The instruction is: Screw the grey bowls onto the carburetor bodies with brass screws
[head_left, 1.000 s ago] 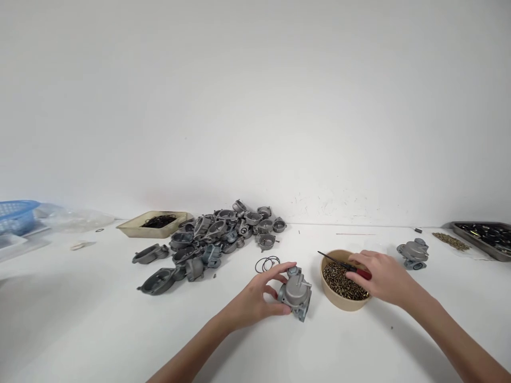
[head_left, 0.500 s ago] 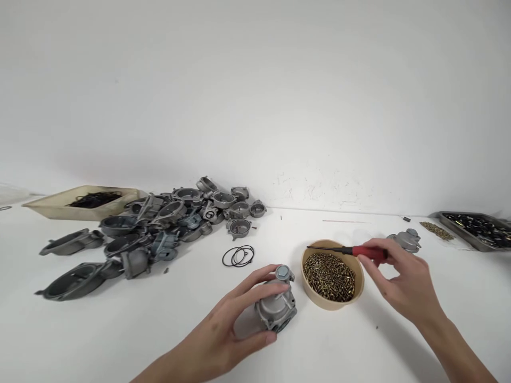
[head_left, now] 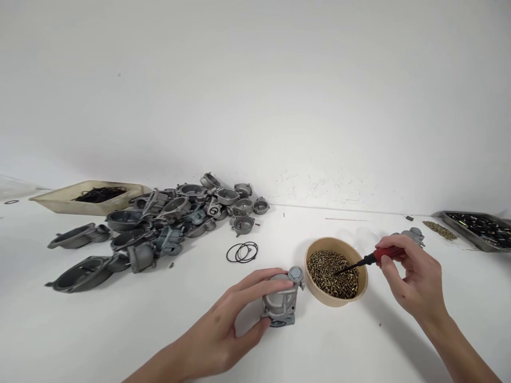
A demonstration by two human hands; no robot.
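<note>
My left hand (head_left: 235, 314) is wrapped round a grey cast-metal housing (head_left: 279, 300) that has a bolt head on top; it rests on the table. My right hand (head_left: 415, 276) grips the red handle of a screwdriver (head_left: 369, 259). The screwdriver slants down to the left, and its dark tip is among the small brass-coloured screws (head_left: 327, 266). These screws lie in a round cardboard bowl (head_left: 337, 301) between my hands.
Grey metal castings (head_left: 175, 207) are heaped at left, beside a cream tray (head_left: 59, 202) of black rings. Black O-rings (head_left: 242, 252) lie mid-table. At right are another housing (head_left: 415, 234), a pile of small brass parts (head_left: 439, 230) and a metal tray (head_left: 479, 229) of dark pieces.
The screwdriver has tipped from nearly level above the bowl to point down into the screws. My left hand has turned the housing slightly. The whole view has shifted a little.
</note>
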